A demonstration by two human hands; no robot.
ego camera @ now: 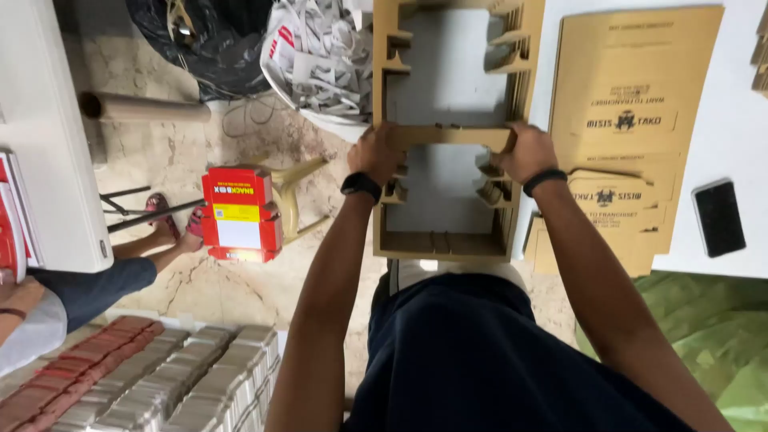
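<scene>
Both my hands grip the middle crossbar of a stack of brown die-cut cardboard frame scrap (448, 244) that lies on the white table edge in front of me. My left hand (376, 154) closes on the left end of the bar, with a black watch on the wrist. My right hand (524, 150) closes on the right end, with a black band on the wrist. Through the frame's cut-out openings the white table shows.
A stack of printed brown flat cartons (632, 104) lies to the right on the white table (736, 112), with a black phone (718, 217) beyond. A red box (238, 213) sits on a beige stool. A bag of paper scraps (320, 56), a cardboard tube (144, 107), stacked flat boxes (160, 376) and another person's legs (96, 280) are at left.
</scene>
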